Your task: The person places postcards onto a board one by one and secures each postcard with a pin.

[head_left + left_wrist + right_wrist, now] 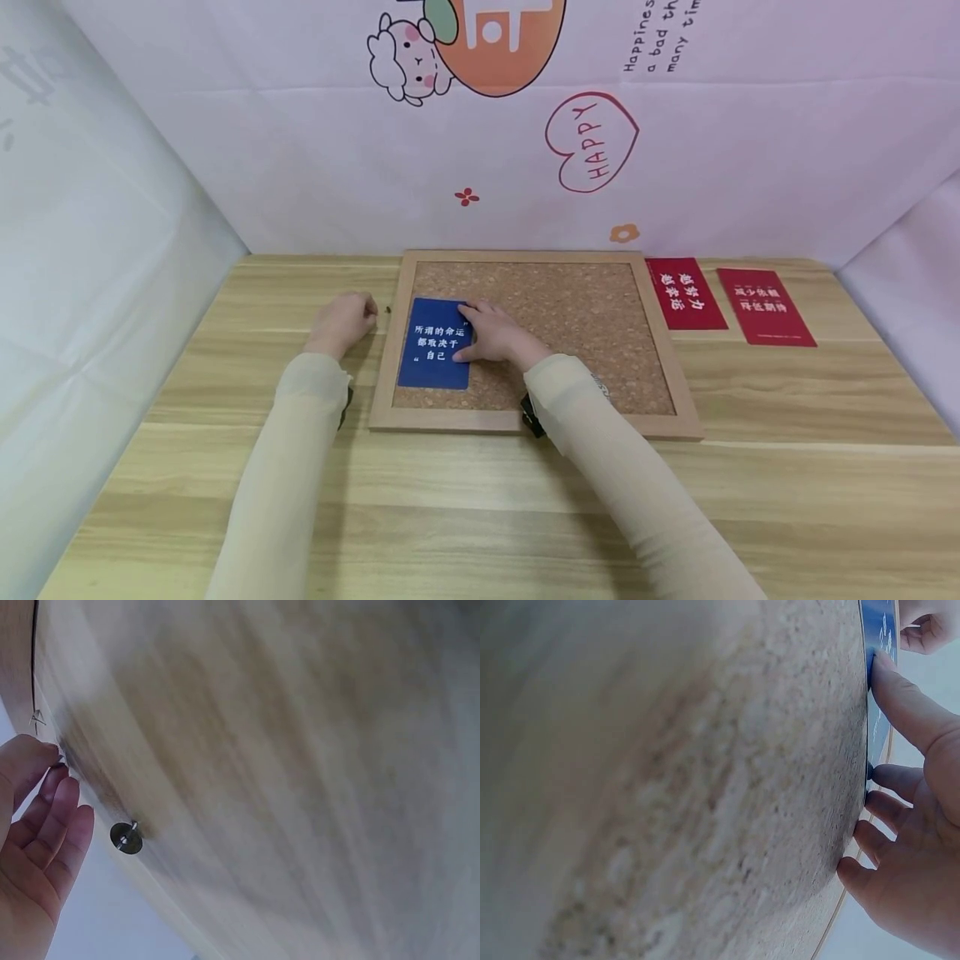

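A blue card with white writing lies on the left part of a wood-framed cork board. My right hand rests over its right edge; in the right wrist view the thumb and index fingertip touch the card while the other fingertips rest on the cork. Left of the frame, my left hand is just above the table. In the left wrist view its thumb and index finger pinch a small metal thumbtack, mostly hidden by the fingertips. One loose thumbtack lies on the table, and another lies farther off.
Two red cards with white writing, one beside the board's right edge and another farther right, lie on the wooden table. A white printed cloth hangs behind the table.
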{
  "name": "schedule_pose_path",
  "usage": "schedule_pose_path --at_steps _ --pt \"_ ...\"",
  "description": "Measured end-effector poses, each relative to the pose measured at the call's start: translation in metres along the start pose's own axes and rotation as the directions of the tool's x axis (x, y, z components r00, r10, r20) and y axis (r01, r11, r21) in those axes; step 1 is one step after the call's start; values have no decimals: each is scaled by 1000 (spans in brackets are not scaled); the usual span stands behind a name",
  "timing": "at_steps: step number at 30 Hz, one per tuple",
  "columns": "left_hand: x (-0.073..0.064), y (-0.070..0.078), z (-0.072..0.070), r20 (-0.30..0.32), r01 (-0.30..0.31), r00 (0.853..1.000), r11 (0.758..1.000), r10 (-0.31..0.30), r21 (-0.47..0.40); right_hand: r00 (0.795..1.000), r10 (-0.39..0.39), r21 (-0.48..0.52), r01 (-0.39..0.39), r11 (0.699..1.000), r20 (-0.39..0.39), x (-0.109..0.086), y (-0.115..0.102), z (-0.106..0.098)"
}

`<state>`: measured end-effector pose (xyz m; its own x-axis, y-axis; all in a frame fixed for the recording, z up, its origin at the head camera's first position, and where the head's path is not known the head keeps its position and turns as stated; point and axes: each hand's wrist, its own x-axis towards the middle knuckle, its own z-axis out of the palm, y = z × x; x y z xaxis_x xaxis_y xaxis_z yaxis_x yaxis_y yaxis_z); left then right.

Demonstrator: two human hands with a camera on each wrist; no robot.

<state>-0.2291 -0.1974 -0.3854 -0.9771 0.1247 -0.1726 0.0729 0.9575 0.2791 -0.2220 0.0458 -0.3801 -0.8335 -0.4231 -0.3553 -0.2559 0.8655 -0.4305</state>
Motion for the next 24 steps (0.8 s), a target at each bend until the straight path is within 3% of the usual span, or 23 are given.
schedule_pose_path --at_steps 14,24 --pt "-2 1 0 -4 7 1000 1000 -8 -30 1000 -2 1 2 1000 7 -1 -1 -1" --pt "3 7 -1 -1 17 1000 991 -17 -130 1000 0 6 0 1000 10 -1 -1 -1"
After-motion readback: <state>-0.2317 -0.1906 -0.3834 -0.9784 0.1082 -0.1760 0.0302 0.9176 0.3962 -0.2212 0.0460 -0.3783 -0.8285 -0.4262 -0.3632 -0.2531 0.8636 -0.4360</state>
